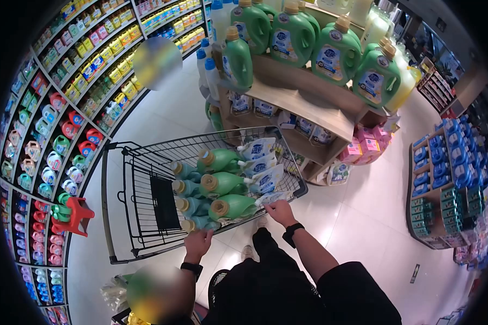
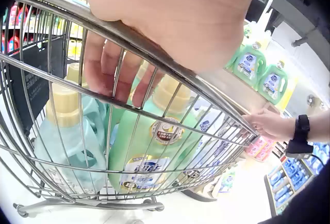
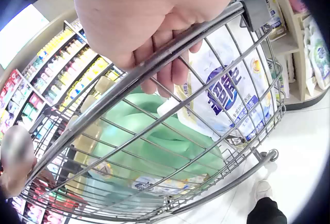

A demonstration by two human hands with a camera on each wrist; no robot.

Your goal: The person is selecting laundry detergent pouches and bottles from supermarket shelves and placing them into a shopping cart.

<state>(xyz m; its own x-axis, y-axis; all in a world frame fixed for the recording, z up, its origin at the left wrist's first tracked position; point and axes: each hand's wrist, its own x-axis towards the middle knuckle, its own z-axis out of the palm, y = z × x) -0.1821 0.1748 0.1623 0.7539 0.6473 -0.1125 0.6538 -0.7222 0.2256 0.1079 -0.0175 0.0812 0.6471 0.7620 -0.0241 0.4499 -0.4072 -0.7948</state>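
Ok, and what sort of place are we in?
Most likely a supermarket's detergent section: tall shelves packed with bottles, a wooden display stand topped with large green jugs, and a wire shopping cart holding similar jugs.

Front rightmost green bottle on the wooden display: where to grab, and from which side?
I'd take the side handle of that bottle, coming from the front right, fingers through the loop. It stands upright, label to the aisle, with the handle on the label's right; the next front green bottle is on its left, so that approach looks worse.
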